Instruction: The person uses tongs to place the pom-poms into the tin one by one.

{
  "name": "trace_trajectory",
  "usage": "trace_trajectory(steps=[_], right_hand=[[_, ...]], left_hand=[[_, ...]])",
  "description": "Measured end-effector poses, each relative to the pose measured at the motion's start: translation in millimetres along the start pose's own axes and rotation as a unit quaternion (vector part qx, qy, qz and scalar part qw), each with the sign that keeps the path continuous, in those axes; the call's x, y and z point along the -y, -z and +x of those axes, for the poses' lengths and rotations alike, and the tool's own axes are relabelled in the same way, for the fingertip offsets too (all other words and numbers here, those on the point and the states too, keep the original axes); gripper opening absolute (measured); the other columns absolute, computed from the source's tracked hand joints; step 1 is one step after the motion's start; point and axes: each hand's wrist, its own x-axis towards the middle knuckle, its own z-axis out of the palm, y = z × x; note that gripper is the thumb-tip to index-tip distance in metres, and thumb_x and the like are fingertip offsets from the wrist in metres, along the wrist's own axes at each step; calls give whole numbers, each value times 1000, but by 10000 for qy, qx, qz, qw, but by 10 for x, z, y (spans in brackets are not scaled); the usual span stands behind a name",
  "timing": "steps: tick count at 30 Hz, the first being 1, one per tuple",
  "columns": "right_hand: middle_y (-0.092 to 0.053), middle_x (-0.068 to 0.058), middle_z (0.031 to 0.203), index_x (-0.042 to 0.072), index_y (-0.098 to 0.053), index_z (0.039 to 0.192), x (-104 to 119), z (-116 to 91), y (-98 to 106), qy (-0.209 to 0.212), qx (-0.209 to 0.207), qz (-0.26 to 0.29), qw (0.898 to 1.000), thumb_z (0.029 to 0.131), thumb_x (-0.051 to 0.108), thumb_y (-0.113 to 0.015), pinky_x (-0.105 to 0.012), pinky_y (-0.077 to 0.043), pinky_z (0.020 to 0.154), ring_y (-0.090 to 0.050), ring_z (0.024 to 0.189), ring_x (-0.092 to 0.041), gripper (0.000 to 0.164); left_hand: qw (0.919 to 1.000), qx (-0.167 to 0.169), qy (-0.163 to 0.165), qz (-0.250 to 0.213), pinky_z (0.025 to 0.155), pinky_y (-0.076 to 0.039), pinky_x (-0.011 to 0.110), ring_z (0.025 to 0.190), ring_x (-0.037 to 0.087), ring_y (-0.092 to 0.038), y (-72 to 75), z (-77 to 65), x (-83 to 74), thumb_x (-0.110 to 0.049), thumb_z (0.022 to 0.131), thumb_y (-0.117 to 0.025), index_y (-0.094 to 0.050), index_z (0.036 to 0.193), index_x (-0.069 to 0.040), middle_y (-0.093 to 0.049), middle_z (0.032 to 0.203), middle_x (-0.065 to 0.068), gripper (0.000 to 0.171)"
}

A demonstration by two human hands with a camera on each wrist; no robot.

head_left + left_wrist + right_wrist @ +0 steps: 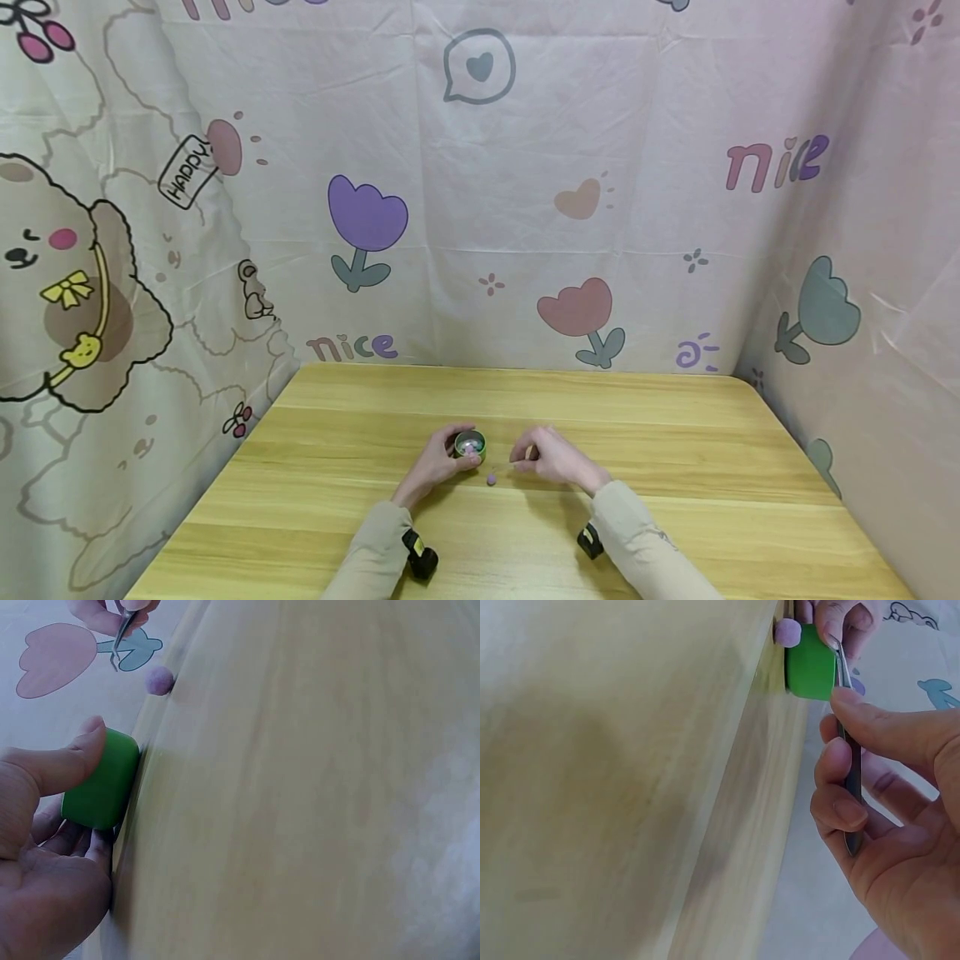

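Note:
My left hand (441, 460) holds a small green container (112, 780), its thumb on one side and fingers around the other. From above, the container looks round and open-topped, with pale pinkish and silvery contents inside. My right hand (557, 457) pinches a pair of metal tweezers (853, 769) between thumb and fingers, tips pointing left toward the container. A fuzzy purple pompom (491, 480) lies on the table just right of the container, below the tweezer tips in the head view. In the left wrist view, the tweezer tips are apart from the pompom (159, 680).
A light wood-grain table (675, 450) lies under both hands. A patterned cloth (480, 200) with flowers, hearts and a bear hangs behind and at the sides. Black wrist cameras (422, 558) are strapped over the beige sleeves (375, 546).

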Motion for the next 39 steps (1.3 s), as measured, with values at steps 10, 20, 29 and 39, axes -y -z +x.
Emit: trace_trajectory(steps=[10, 20, 29, 39], right_hand=[[-77, -3, 91, 5, -78, 92, -12, 7, -16, 78, 108, 18, 9999, 90, 5, -73, -17, -54, 66, -64, 75, -3, 6], [-77, -2, 92, 8, -78, 91, -28, 11, -41, -32, 193, 1, 9998, 89, 5, -74, -18, -54, 66, -64, 76, -4, 6], [-77, -2, 93, 9, -78, 91, -8, 8, -54, -103, 206, -25, 9997, 88, 3, -74, -19, -55, 68, -65, 79, -6, 7], [-77, -3, 92, 8, -78, 91, 7, 9, -66, -108, 262, -29, 9996, 88, 1, -73, -19, -55, 68, -65, 78, -5, 9]], left_hand=[[10000, -32, -6, 16, 112, -43, 58, 132, 49, -51, -3, 3, -4, 1, 85, -77, -49, 138, 11, -55, 134, 31, 61], [10000, -72, -23, 59, 112, -42, 59, 132, 50, -51, -8, 0, -1, 1, 84, -78, -51, 137, 10, -56, 134, 31, 60], [10000, -63, -38, 53, 112, -43, 57, 132, 49, -52, -8, 15, 6, 1, 84, -78, -51, 137, 10, -56, 134, 31, 60], [10000, 11, -62, 55, 113, -41, 58, 134, 51, -49, -3, -14, -35, 1, 85, -76, -49, 137, 12, -54, 136, 33, 60]])
